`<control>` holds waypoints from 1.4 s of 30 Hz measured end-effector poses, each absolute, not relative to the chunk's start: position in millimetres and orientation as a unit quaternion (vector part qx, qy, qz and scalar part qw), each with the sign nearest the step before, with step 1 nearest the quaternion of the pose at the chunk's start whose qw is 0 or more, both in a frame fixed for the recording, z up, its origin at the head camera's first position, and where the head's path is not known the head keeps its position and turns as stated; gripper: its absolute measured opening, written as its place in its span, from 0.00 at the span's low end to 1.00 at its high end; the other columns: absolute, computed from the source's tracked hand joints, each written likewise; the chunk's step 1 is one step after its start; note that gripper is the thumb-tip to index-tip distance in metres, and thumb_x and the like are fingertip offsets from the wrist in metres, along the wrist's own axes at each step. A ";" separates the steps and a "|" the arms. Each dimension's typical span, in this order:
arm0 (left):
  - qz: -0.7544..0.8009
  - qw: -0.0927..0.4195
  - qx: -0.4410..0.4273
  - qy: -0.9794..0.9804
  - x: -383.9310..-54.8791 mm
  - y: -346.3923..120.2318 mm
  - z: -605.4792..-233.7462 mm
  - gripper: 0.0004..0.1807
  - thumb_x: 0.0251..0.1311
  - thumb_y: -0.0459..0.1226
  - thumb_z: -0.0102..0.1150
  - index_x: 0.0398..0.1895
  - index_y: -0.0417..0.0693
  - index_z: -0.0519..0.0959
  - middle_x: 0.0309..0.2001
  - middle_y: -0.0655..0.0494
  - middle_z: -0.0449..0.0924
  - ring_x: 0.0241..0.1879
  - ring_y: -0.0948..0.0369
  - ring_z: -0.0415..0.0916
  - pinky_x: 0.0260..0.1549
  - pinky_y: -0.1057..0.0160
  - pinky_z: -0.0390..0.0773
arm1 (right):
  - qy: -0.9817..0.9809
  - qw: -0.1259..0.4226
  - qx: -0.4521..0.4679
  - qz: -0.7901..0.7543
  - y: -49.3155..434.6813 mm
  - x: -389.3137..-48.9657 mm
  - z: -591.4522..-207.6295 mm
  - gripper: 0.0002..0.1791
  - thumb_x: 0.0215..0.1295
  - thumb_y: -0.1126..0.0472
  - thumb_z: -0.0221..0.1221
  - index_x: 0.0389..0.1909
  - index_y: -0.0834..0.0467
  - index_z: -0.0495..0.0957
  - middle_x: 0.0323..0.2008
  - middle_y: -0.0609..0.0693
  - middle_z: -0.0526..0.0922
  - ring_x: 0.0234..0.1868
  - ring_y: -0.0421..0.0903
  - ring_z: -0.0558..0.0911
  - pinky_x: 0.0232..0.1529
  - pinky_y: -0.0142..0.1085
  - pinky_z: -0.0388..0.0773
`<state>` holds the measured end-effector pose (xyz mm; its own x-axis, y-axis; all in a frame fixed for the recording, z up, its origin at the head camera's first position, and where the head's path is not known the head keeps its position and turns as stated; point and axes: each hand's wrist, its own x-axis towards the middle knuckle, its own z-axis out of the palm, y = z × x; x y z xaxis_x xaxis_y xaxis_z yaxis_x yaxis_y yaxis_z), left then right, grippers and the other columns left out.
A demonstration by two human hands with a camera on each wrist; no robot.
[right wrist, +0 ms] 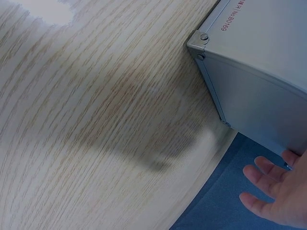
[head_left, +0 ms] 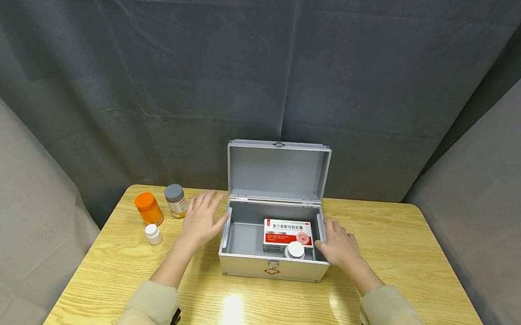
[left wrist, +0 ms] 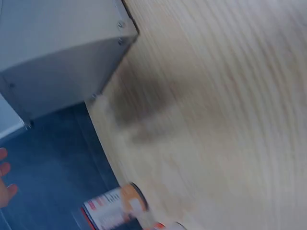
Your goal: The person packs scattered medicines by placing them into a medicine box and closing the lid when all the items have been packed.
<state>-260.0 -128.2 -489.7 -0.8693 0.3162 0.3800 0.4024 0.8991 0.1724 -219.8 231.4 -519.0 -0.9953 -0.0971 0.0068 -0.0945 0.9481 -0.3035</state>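
At the lower centre of the head view the case [head_left: 245, 267] stands on the bench [head_left: 285, 312] with its lid [head_left: 278, 171] raised, a box [head_left: 285, 227] and a white-capped bottle [head_left: 295, 250] inside, towards its right. The left hand [head_left: 200, 221] is at the case's left side with fingers straight and spread wide, and the right hand [head_left: 341, 245] is at its right side, fingers loosely extended (neither grips anything). Left of centre sit an orange bottle [head_left: 148, 208], a grey-capped bottle [head_left: 176, 201] and a small white bottle [head_left: 154, 234].
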 end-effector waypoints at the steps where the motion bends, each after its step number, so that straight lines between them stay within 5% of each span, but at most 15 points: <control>1: -0.128 0.179 -0.178 -0.959 -260.0 -133.3 -491.3 0.31 0.59 0.54 0.46 0.63 0.52 0.64 0.62 0.46 0.62 0.62 0.49 0.56 0.61 0.46 0.50 | 0.987 0.003 -0.049 -0.154 231.4 -219.9 -518.9 0.39 0.57 0.49 0.51 0.64 0.67 0.52 0.60 0.68 0.62 0.58 0.66 0.65 0.52 0.64 0.59; 14: -0.182 0.235 -0.048 -0.953 -249.2 -197.9 -520.1 0.28 0.55 0.47 0.52 0.57 0.42 0.67 0.56 0.43 0.64 0.57 0.46 0.57 0.58 0.44 0.50 | 0.988 0.000 -0.054 -0.146 231.0 -218.6 -516.4 0.39 0.57 0.49 0.52 0.64 0.66 0.52 0.59 0.68 0.63 0.57 0.66 0.65 0.52 0.64 0.59; 23: -0.184 0.208 0.011 -0.960 -240.3 -224.9 -542.6 0.30 0.52 0.45 0.52 0.57 0.39 0.65 0.58 0.41 0.59 0.59 0.44 0.52 0.58 0.41 0.47 | 0.989 -0.006 -0.054 -0.140 231.3 -218.4 -516.8 0.39 0.56 0.49 0.52 0.64 0.66 0.53 0.59 0.68 0.63 0.58 0.66 0.64 0.52 0.64 0.58; 42: -0.203 0.191 0.112 -0.954 -230.4 -253.2 -559.9 0.31 0.51 0.44 0.55 0.57 0.37 0.64 0.54 0.38 0.63 0.54 0.40 0.58 0.53 0.40 0.53 | 0.988 -0.007 -0.051 -0.143 231.7 -218.9 -518.3 0.40 0.56 0.48 0.52 0.64 0.66 0.53 0.58 0.68 0.63 0.58 0.65 0.64 0.52 0.64 0.59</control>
<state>-230.4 -253.2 -559.9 -0.9016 -0.2916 0.3195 -0.1360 0.8923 0.4306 -218.9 231.7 -518.3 -0.9947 -0.0988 0.0284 -0.1028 0.9539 -0.2819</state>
